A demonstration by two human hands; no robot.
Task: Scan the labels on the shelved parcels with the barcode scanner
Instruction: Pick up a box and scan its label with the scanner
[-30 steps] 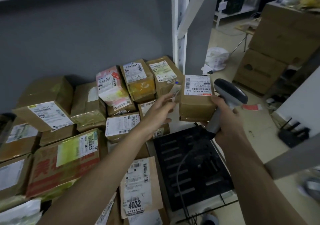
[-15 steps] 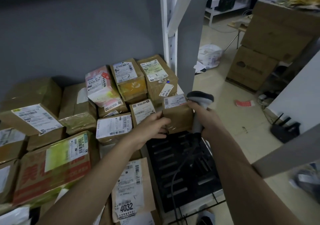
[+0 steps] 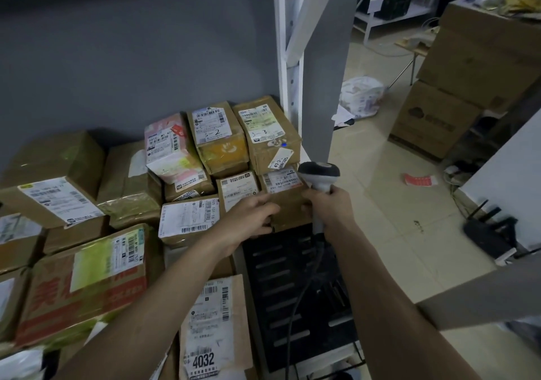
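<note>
Shelf (image 3: 292,66): crowded with parcels
Left hand (image 3: 251,215): I see it gripping a small box (image 3: 288,204)
Right hand (image 3: 333,207): wrapped round the scanner (image 3: 319,174)

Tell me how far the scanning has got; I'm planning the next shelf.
Done: nothing visibly marks scanned labels. In hand: left hand grips a small parcel on the shelf; right hand holds the scanner beside it. Left: possibly the other labelled parcels.

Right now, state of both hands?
Left hand: holds the small brown parcel, fingers curled on its front edge.
Right hand: grips the barcode scanner by its handle.
</note>
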